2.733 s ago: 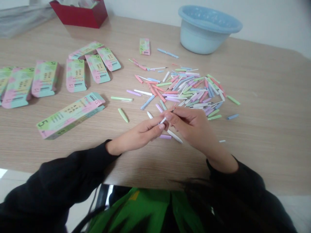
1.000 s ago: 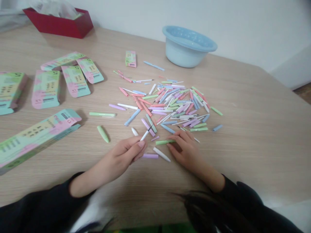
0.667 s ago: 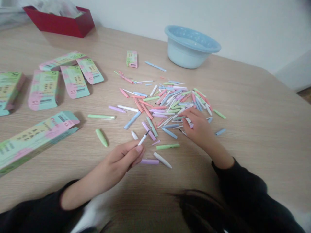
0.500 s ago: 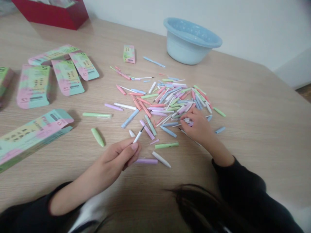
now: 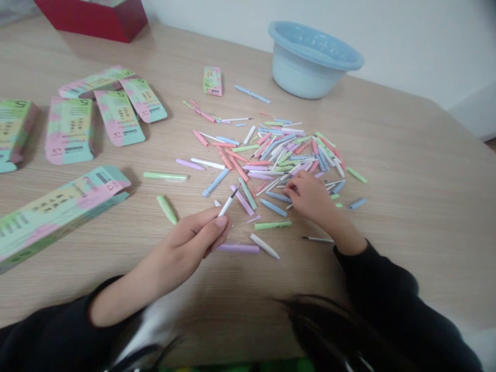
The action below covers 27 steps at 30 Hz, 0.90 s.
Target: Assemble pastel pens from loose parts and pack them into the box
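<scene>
**A:** Start at the hands. What is held?

**B:** The left hand (image 5: 194, 238) is pinched shut on a white pen piece (image 5: 228, 202), thumb and forefinger around its lower end, dark tip pointing up and away, lifted off the table (image 5: 406, 170). The right hand (image 5: 310, 199) lies fingers-down on the near edge of the heap of pen parts (image 5: 282, 155). It is curled over the pieces, but I cannot tell whether it has closed on one; the fingertips are hidden.

**A:** How far along does the work look?

**B:** Early, I'd judge. One part is in hand and nearly everything else lies loose. Just beside the hands are one purple barrel (image 5: 238, 248), one white cap (image 5: 264, 246), one green barrel (image 5: 273, 225) and one thin refill (image 5: 318, 239). Further left are one green cap (image 5: 167, 209) and one long green pen (image 5: 166, 176), the latter possibly assembled.

**A:** And the heap?

**B:** Too many to count, and overlapping: many dozens of pink, blue, green, purple and white pieces.

**A:** Packaging?

**B:** One long box (image 5: 58, 212) lies on its side at near left, flap open. Beyond it are about five flat boxes (image 5: 70, 130), with a sixth perhaps cut by the edge. One small box (image 5: 213, 81) stands upright past the heap. One blue basin (image 5: 313, 59) and one red bin (image 5: 93, 18) sit at the far side.
</scene>
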Each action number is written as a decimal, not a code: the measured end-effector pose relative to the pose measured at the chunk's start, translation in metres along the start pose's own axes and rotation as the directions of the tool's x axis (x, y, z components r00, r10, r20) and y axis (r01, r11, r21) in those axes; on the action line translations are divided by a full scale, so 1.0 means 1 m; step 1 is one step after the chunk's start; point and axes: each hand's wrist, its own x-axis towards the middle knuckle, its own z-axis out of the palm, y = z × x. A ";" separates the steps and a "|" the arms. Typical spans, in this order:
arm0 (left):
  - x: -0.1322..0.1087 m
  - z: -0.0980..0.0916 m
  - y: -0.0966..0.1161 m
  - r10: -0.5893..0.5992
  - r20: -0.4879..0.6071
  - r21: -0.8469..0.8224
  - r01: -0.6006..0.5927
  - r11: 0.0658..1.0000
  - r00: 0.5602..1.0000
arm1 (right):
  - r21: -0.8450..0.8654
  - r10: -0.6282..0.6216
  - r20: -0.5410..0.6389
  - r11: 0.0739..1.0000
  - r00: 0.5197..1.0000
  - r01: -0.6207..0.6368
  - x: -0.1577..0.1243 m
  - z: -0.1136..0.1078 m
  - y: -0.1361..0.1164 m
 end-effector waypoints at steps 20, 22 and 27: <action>0.000 0.018 -0.010 0.067 0.196 -0.050 -0.058 0.997 0.978 | 0.965 -0.023 -0.065 0.253 0.998 0.069 -0.039 -0.037 -0.088; 0.001 0.018 -0.010 0.077 0.195 -0.053 -0.068 0.996 0.978 | 0.955 -0.030 -0.069 0.287 0.997 0.075 -0.040 -0.036 -0.089; 0.001 0.018 -0.011 0.103 0.215 -0.080 -0.088 0.993 0.971 | 0.945 -0.023 -0.057 0.321 0.998 0.061 -0.042 -0.035 -0.090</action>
